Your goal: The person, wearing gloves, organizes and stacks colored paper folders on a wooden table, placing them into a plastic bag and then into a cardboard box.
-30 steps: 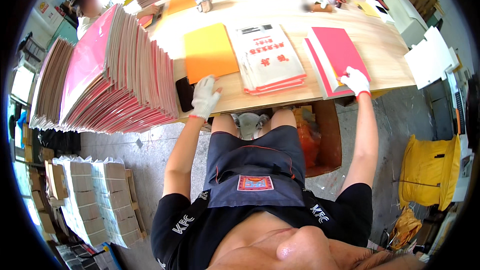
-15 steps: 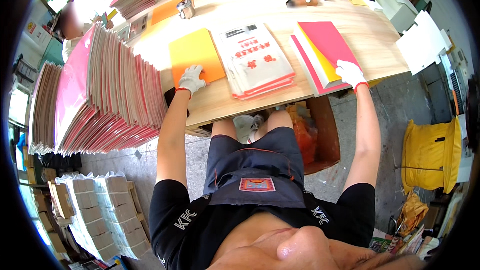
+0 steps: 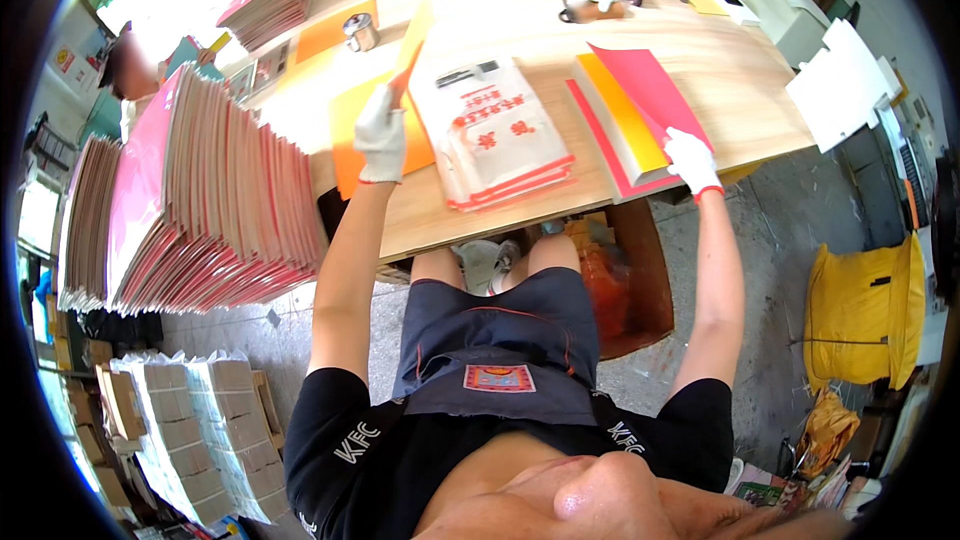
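Both my hands wear white gloves with red cuffs. My left hand point(image 3: 380, 137) is closed on an orange sheet point(image 3: 410, 40), held up off the table and seen nearly edge-on. Below that hand, more orange paper point(image 3: 345, 130) lies on the table. My right hand point(image 3: 690, 162) pinches the near corner of a pink sheet point(image 3: 650, 85), which bows upward on top of a stack. Under it show a yellow sheet point(image 3: 622, 105), a thick block of white pages point(image 3: 603, 115) and a pink bottom sheet. Printed plastic bags point(image 3: 495, 130) lie in a flat pile between my hands.
Tall stacks of pink-covered booklets point(image 3: 225, 190) stand at the left. A metal mug point(image 3: 360, 32) and smaller pink stacks point(image 3: 265, 5) are farther back. A person point(image 3: 135, 65) is beyond the booklets. Under the table edge sits an open box point(image 3: 640, 280); a yellow bag point(image 3: 862, 315) stands at right.
My left hand has lifted an orange sheet off the orange paper and tilted it upright. My right hand has shifted slightly, and the pink sheet now bows up, showing more of the yellow one.
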`<action>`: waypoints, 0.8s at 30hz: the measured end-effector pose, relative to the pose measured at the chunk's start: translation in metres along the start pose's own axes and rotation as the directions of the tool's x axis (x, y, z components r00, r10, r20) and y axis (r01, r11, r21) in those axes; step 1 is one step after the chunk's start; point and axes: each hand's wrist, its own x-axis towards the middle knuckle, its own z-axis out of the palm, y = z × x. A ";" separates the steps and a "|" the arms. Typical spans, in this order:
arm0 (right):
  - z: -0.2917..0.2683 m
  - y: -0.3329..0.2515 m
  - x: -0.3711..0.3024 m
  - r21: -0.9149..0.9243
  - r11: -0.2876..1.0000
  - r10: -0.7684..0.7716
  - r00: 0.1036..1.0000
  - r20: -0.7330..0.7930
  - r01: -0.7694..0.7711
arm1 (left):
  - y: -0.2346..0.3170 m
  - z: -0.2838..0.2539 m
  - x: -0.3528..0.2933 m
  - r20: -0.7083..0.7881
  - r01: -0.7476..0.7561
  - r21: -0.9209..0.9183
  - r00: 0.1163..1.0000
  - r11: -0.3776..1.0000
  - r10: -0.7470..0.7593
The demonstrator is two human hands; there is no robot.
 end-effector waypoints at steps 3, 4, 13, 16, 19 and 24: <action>-0.003 -0.019 -0.015 0.640 0.755 0.230 0.972 -0.054 -0.143 | 0.087 0.042 0.024 0.248 -0.217 -0.074 0.941 0.973 0.229; -0.008 -0.012 -0.018 0.673 0.735 0.249 0.955 -0.158 -0.080 | 0.109 0.063 0.025 0.354 -0.228 -0.116 0.900 0.967 0.255; -0.085 -0.031 -0.042 -0.331 0.927 0.014 0.901 -0.433 -0.174 | 0.239 0.272 -0.063 0.810 -0.282 -0.034 0.554 0.959 0.191; -0.072 -0.062 -0.027 -0.480 0.873 -0.011 0.979 -0.206 -0.091 | 0.242 0.295 -0.094 0.902 0.003 -0.013 0.432 1.000 0.010; -0.046 -0.071 -0.026 -0.529 0.833 -0.192 0.981 -0.009 0.158 | 0.213 0.266 -0.120 0.816 -0.256 -0.342 0.395 0.904 0.421; 0.005 -0.096 -0.037 -0.540 0.834 -0.144 0.989 -0.017 0.112 | 0.149 0.151 -0.133 0.457 -0.329 -0.512 0.677 0.793 0.576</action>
